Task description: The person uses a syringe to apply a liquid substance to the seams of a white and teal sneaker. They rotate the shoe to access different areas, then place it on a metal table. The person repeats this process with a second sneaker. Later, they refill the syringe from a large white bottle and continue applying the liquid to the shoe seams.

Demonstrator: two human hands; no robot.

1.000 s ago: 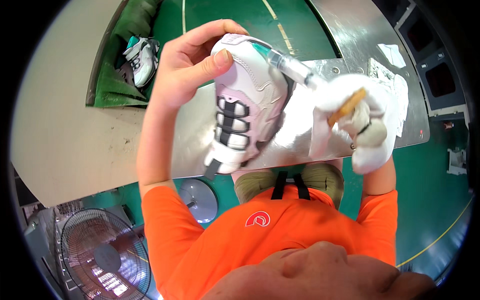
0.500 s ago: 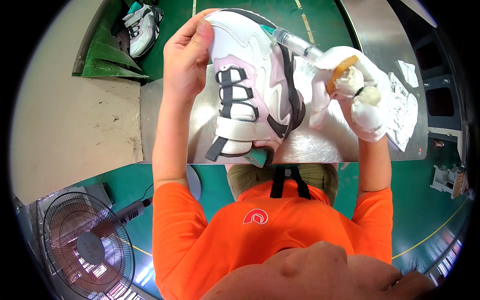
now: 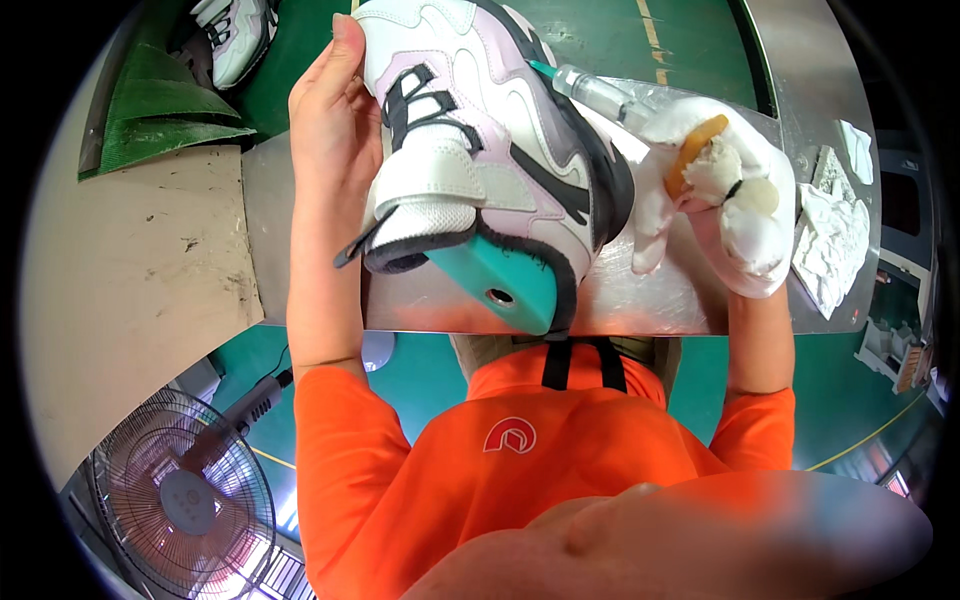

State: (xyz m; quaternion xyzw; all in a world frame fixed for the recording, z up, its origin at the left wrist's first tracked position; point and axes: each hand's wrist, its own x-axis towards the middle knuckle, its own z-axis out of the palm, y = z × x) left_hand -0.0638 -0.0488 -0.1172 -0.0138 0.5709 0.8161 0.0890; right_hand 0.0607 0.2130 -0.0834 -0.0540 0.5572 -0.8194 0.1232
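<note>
My left hand (image 3: 330, 120) grips a white and pale pink sneaker (image 3: 480, 130) with black trim, held up over the metal table (image 3: 640, 300). A teal shoe last (image 3: 500, 280) sticks out of the sneaker's opening toward me. My right hand (image 3: 720, 190), in a white glove, holds a clear syringe (image 3: 600, 95) whose teal tip touches the side of the sneaker. An orange-brown scrap and a white wad are also pinched in the gloved fingers.
Crumpled white cloths (image 3: 830, 235) lie on the table at the right. Another sneaker (image 3: 235, 35) rests on a green mat (image 3: 150, 110) at the upper left. A beige board (image 3: 120, 280) is at the left, a floor fan (image 3: 180, 500) at the lower left.
The sneaker has been turned and brought closer, so its opening and the teal last now face me. The gloved hand with the syringe stayed beside it at the right.
</note>
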